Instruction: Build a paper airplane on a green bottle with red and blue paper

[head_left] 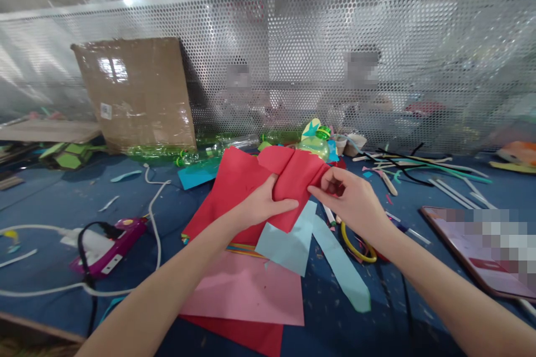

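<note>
Two hands work one red sheet (304, 178) above a pile (234, 195) of paper, near the middle of a blue table (129, 195). The left hand (263, 203) holds the sheet with its thumb flat on top, the other fingers largely hidden; the right hand (354, 195) pinches its right edge, thumb and finger narrow. The sheet's lower corner overlaps one of two pale blue pieces, a broad one (288, 248) and a long strip (343, 268). One pink sheet (251, 290) lies nearer the wearer. Open tabletop shows between strip and one phone (473, 251), under the right forearm; more lies left of the pile, up to a white cable (157, 217) and one purple power strip (113, 248). One cardboard panel (138, 95) leans against a perforated screen (310, 28), which bounds the far edge. The red sheet is vivid, matte and folded, its layers slightly raised.
</note>
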{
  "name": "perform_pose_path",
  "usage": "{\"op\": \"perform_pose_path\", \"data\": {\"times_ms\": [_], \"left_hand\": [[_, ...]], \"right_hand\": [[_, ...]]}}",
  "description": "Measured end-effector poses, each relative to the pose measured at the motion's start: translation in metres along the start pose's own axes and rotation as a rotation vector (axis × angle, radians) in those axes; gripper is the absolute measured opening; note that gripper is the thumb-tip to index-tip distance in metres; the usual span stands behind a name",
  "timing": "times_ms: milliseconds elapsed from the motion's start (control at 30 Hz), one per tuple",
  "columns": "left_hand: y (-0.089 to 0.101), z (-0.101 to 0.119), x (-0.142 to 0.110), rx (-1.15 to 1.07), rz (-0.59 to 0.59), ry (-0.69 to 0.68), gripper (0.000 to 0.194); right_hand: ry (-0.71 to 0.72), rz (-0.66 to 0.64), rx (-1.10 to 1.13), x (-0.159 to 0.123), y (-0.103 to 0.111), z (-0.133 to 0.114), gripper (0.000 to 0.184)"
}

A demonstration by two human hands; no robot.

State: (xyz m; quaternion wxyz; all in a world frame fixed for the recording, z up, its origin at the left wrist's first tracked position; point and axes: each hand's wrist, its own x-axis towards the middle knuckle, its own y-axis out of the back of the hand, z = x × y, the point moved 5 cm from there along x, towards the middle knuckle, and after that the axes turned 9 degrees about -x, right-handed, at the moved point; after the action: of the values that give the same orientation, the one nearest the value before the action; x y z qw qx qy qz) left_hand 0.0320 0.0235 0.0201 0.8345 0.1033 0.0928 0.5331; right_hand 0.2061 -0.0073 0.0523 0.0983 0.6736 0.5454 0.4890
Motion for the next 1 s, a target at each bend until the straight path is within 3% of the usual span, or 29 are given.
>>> {"op": "perform_pose_path", "data": {"times_ms": [600,1000], "left_hand": [[0.0,0.003,0.0,0.123,-0.002,-0.035,0.073],[0.0012,-0.0045,0.0018,-0.034,-0.01,0.036,0.075]], "right_hand": [[-0.042,-0.035,0.037,0.0066,0.0043,0.0073,0.027],[-0.07,-0.075,0.006,0.0062,0.0025,0.0071,0.031]]}}
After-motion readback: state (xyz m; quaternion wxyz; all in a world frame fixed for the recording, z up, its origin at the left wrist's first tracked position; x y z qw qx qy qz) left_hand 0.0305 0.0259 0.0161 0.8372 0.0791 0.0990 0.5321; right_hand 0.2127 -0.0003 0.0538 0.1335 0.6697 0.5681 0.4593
